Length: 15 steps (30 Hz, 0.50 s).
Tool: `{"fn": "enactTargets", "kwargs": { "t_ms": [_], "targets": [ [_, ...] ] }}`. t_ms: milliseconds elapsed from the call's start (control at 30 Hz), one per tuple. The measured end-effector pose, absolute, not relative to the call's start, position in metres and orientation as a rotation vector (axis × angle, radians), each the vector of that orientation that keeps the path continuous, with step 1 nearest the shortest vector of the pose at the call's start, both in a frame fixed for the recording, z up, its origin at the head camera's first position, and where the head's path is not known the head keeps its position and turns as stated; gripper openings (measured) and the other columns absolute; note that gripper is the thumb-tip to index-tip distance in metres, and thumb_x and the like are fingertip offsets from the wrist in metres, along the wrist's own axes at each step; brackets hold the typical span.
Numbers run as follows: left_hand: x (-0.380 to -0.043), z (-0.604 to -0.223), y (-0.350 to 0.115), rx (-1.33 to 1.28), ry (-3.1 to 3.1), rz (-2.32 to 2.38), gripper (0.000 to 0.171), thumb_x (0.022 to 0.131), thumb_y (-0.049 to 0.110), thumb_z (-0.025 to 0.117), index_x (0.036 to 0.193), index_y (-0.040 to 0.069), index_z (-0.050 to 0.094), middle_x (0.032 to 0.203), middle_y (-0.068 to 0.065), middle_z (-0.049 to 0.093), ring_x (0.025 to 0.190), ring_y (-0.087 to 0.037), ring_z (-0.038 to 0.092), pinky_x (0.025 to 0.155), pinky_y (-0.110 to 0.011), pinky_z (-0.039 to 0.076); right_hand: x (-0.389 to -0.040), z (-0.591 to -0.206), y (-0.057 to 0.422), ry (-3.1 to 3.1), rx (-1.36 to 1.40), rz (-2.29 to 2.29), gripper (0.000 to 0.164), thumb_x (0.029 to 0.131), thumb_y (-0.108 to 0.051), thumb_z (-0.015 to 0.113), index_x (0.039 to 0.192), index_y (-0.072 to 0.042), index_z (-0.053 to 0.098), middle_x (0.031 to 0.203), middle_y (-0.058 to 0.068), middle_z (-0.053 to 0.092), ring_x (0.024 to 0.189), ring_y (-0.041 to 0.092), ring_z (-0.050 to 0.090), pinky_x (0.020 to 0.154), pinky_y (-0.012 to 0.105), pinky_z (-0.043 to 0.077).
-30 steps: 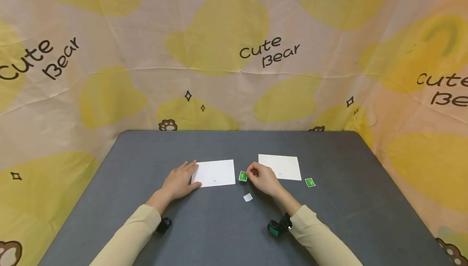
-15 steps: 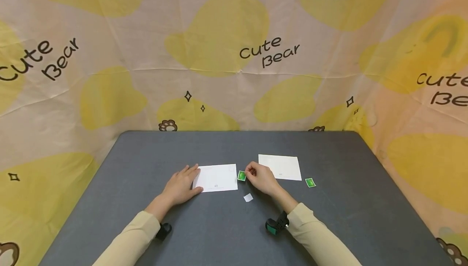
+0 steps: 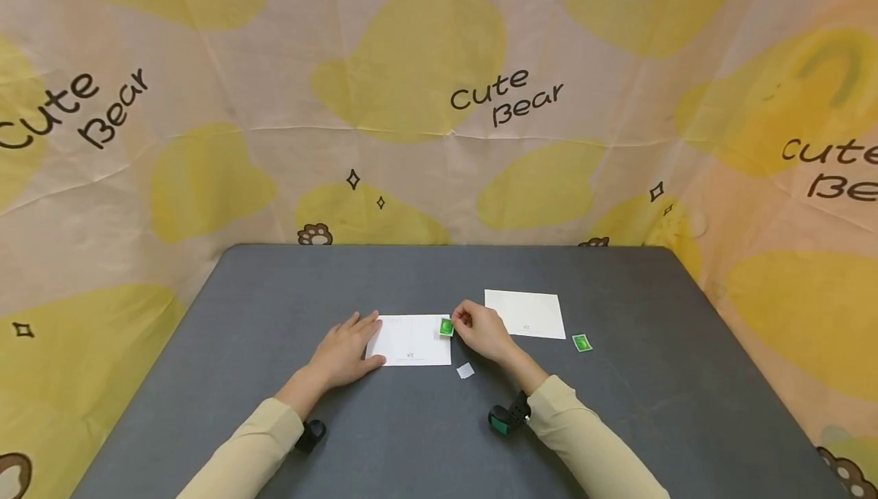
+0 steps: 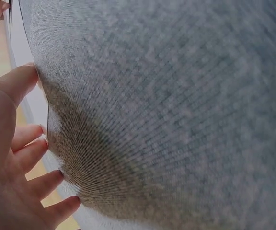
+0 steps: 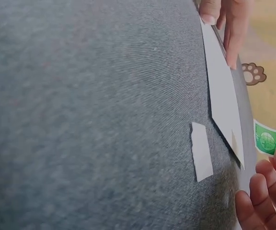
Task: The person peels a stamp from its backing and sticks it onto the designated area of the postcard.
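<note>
My right hand pinches a green stamp with a white border between thumb and fingertip. In the head view the stamp overlaps the upper right corner of a white postcard; the right wrist view shows this stamp raised above the card's corner. My left hand rests on the postcard's left end with fingers spread, thumb at the near edge. From the left wrist, the left hand's fingertips lie along the card, part of which they hide.
A second white postcard lies behind my right hand, and another green stamp is to its right. A small white paper scrap lies just in front of the first card. All are on a grey table before a patterned cloth.
My left hand has slid the postcard toward me and to the right, straightening it. My right hand has carried the stamp slightly left, from beside the card to over its corner.
</note>
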<state>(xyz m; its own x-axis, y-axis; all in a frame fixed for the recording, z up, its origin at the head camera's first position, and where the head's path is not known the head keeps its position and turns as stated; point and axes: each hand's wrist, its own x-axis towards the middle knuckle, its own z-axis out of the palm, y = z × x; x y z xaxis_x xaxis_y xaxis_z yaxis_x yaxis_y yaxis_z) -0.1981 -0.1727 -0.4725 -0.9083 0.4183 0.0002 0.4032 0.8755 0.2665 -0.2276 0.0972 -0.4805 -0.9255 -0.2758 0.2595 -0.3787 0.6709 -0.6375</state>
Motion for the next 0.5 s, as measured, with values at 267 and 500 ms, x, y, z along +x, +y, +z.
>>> {"fn": "enactTargets", "kwargs": {
  "t_ms": [267, 500],
  "targets": [
    [-0.197, -0.471, -0.173, 0.646, 2.985, 0.395, 0.067, 0.082, 0.039, 0.066, 0.136, 0.003, 0.045, 0.145, -0.011, 0.038, 0.132, -0.039, 0.032, 0.101, -0.057, 0.03, -0.235, -0.478, 0.089, -2.738, 0.565, 1.01, 0.006, 0.082, -0.007, 0.062, 0.077, -0.009, 0.062, 0.063, -0.004, 0.053, 0.055, 0.006, 0.043, 0.051, 0.019, 0.034],
    [-0.197, -0.469, -0.172, 0.644, 2.991, 0.38, 0.068, 0.082, 0.039, 0.066, 0.135, 0.003, 0.045, 0.144, -0.012, 0.038, 0.132, -0.039, 0.033, 0.101, -0.057, 0.03, -0.241, -0.48, 0.086, -2.783, 0.574, 0.966, 0.006, 0.083, -0.009, 0.062, 0.078, -0.011, 0.062, 0.062, -0.006, 0.052, 0.055, 0.006, 0.043, 0.051, 0.019, 0.035]
  ]
}}
